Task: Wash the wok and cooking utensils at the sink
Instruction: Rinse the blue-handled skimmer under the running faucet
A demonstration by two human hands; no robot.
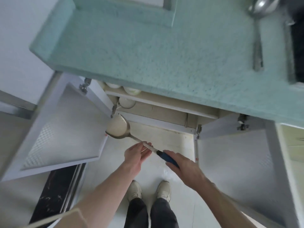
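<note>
While the spatula (118, 128) hangs slanted below the bench (164, 51) edge, in front of the open cupboard (164, 112), the right hand (184, 168) wraps its blue handle, arm reaching forward from lower right. The left hand (136, 155) cups the metal shaft, fingers loosely curled around it, palm turned up. A ladle (258, 30) lies on the bench, well apart. Two cupboard doors (59, 127) stand open either side.
</note>
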